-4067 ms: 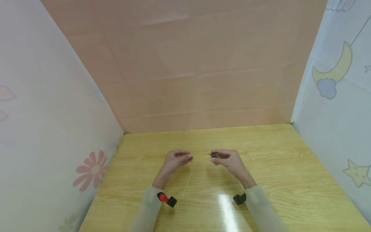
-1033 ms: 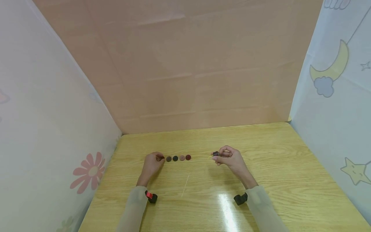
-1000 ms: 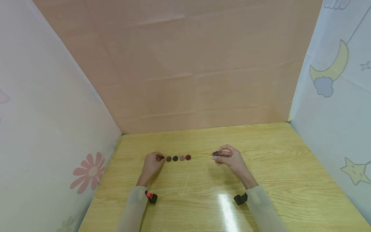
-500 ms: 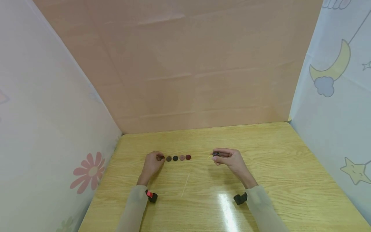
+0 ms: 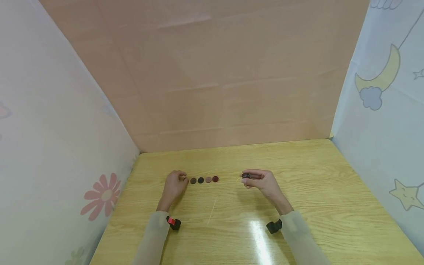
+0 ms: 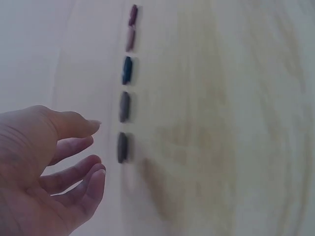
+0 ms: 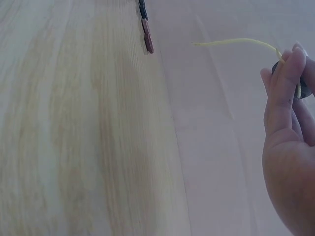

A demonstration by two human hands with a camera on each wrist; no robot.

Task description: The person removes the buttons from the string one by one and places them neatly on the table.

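A row of small round buttons lies on the wooden table: a dark red button (image 5: 215,179), a pink button (image 5: 208,180), a dark blue button (image 6: 127,70), a grey-brown button (image 6: 125,106) and, at the left end, a dark button (image 6: 122,147). My left hand (image 5: 173,186) is beside that end button; its loosely bent fingers stand apart from it in the left wrist view. To the right of the row, my right hand (image 5: 263,182) pinches a short dark stack of buttons (image 5: 246,176) between thumb and fingers. From the stack a yellow string (image 7: 236,41) sticks out.
A thin pale string (image 5: 212,210) lies on the wooden table (image 5: 331,206) between the forearms. A plain tan backdrop (image 5: 218,92) stands along the far edge. Patterned white walls (image 5: 66,129) close off both sides.
About four seconds ago both hands were near each other at the centre with no row in sight. The left hand has since moved left, and it has just let go of the end button.
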